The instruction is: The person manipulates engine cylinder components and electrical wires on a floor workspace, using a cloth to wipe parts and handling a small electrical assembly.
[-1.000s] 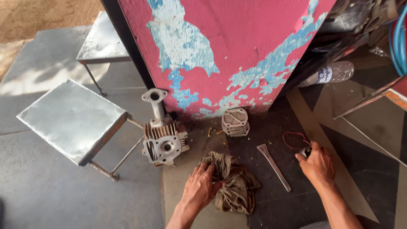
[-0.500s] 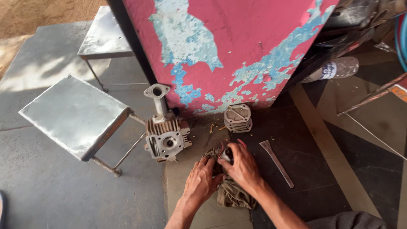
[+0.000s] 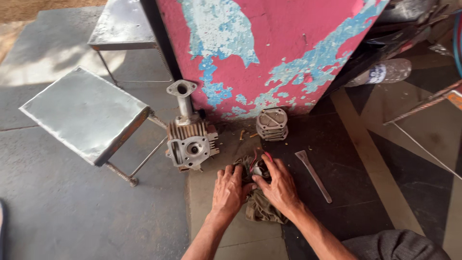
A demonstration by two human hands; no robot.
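Observation:
Both my hands rest on a dirty brown rag (image 3: pixel 262 208) lying on the floor. My left hand (image 3: pixel 230 191) presses on the rag's left side, fingers curled over it. My right hand (image 3: pixel 278 185) pinches a small metal part with a thin red ring (image 3: pixel 260 166) at the rag's top edge. A finned engine cylinder head (image 3: pixel 191 143) with an upright intake pipe stands just left of my hands. A finned metal cover (image 3: pixel 272 124) lies beyond them by the wall.
A flat metal scraper (image 3: pixel 314 174) lies on the floor right of my right hand. A pink and blue peeling pillar (image 3: pixel 269 53) rises behind. Two metal stools (image 3: pixel 86 113) stand to the left. A plastic bottle (image 3: pixel 382 73) lies at the right.
My right hand came in from the right, carrying the small part with the red ring, and joined my left hand on the rag. The camera moved closer.

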